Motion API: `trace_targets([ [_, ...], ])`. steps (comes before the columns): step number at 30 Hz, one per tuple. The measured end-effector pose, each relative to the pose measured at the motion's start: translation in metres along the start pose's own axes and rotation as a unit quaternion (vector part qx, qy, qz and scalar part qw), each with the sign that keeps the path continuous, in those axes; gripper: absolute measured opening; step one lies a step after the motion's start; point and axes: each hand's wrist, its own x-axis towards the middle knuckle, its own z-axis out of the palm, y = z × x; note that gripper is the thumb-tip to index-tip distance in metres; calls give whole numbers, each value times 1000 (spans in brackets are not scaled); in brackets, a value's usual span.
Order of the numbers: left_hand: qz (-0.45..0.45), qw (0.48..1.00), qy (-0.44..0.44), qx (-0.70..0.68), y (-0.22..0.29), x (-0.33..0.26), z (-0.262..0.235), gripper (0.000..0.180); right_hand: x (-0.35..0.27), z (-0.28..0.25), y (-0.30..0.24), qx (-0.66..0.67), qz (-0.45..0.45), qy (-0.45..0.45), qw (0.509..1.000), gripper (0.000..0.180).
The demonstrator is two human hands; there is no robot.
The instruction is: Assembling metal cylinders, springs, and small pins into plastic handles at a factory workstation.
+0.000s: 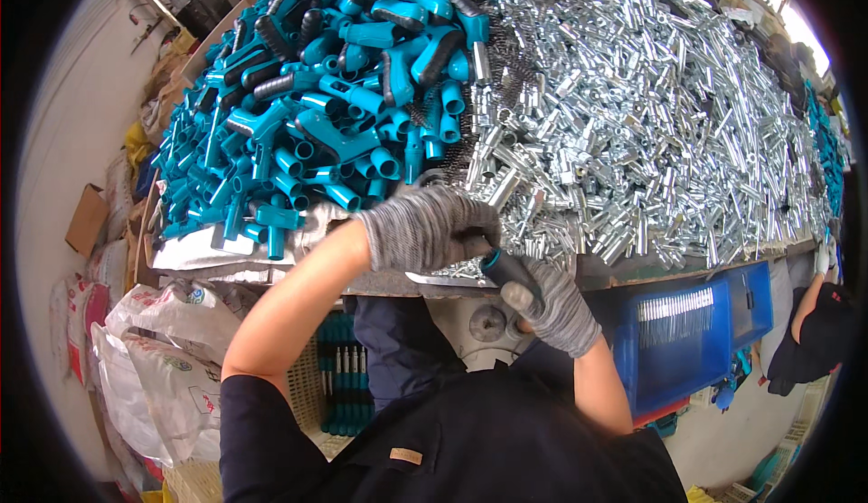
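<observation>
**benchnewbie:** Quick one on fitting these. Nearest me, my right hand (551, 304) in a grey knit glove is closed around a teal-and-black handle (500, 266), just off the front edge of the table (633, 268). My left hand (425, 227), gloved too, is curled over the top end of that same handle, right at the near edge of the metal pile. I can't tell whether there's a metal piece under the left palm; the glove hides it. Any tips?

**oldhand_42:** Looks like the joining step to me. I'd keep the right hand low on the black grip so it doesn't twist, and push straight along the handle's axis with the left, not at an angle. Brace against the table edge if it wobbles.

**benchnewbie:** And the supply?

**oldhand_42:** Just past your hands, the shiny metal tubes (651, 132) on the right, then some dark springs (506, 60) between the piles, and the teal handles heap (334, 105) on the left. Grab from the near edges so the piles don't slide off.
</observation>
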Motion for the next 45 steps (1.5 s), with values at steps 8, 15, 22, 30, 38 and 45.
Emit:
trace_targets([
  [8,-360,801,453,154,-46,-12,-11,47,-3,25,8,134,87,154,975,56],
  [15,-553,697,405,210,-110,-25,-41,68,7,30,3,95,48,142,984,53],
  [22,-63,786,613,43,-66,-4,-23,54,4,27,15,110,98,139,979,53],
  [30,-153,889,425,75,9,19,1,57,2,29,7,24,8,141,990,58],
  [38,-279,905,307,96,21,38,14,57,3,27,-4,-6,53,183,982,60],
  [45,-5,885,413,-216,6,37,35,37,-11,20,-13,496,215,-33,840,69],
])
